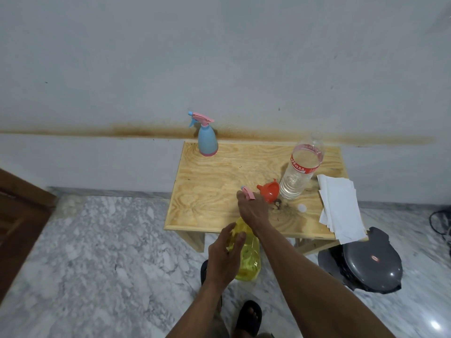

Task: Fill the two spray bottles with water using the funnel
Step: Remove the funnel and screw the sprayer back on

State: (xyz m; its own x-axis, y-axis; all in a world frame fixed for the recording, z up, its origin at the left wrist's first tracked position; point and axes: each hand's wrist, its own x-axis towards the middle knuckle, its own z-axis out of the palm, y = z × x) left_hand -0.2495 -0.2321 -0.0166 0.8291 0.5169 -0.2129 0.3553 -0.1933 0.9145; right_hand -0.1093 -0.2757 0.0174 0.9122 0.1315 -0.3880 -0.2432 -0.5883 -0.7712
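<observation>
My left hand (225,252) grips the body of a yellow spray bottle (247,254), held in the air in front of the table's near edge. My right hand (251,208) is closed around the bottle's pink spray head (248,192) at the top. A blue spray bottle (207,140) with a pink trigger stands upright at the table's far left corner. An orange funnel (268,191) lies on its side on the table, just right of my right hand. Beside the funnel stands a clear water bottle (299,172) with a red label, uncapped and partly full.
The wooden table (207,191) stands against a pale wall. A white cap (302,208) lies near the funnel. White paper sheets (339,206) hang over the right edge. A dark grey bin (366,262) sits on the marble floor at right. My sandalled feet are below.
</observation>
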